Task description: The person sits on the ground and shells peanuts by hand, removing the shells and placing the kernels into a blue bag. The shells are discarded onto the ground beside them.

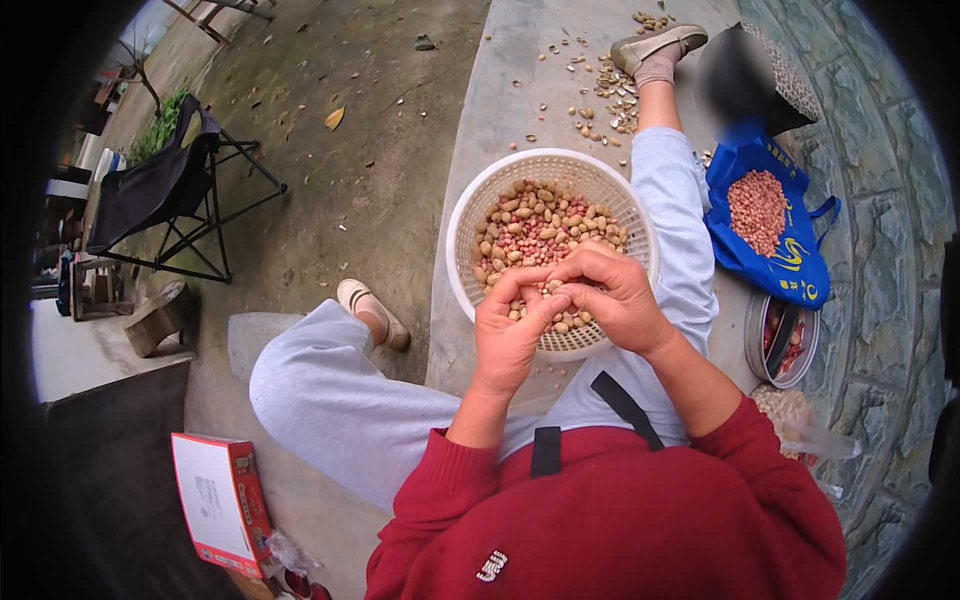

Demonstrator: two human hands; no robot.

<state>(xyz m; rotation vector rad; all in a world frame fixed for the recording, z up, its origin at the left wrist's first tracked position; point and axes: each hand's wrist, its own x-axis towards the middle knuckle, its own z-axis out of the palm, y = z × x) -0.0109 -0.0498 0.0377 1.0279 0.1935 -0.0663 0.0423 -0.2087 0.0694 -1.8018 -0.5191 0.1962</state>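
Note:
My left hand (516, 322) and my right hand (619, 296) meet over the near side of a white plastic colander basket (551, 153). Pinched between the fingertips of both is a peanut (554, 286), partly covered by my fingers. Inside the basket, whole unshelled peanuts (547, 196) lie mixed with pink shelled kernels (521, 241). The basket stands on the concrete between my legs. To the right, beside my outstretched leg, a blue bag (804, 283) lies with a heap of pink peanut kernels (757, 210) on it.
Empty peanut shells (622, 105) are scattered near my far shoe. A round metal tin (752, 341) and a clear plastic bag (787, 416) sit along the stone wall (889, 262). Leftwards are a black folding chair (154, 199), a wooden stool (157, 319) and a cardboard box (206, 495).

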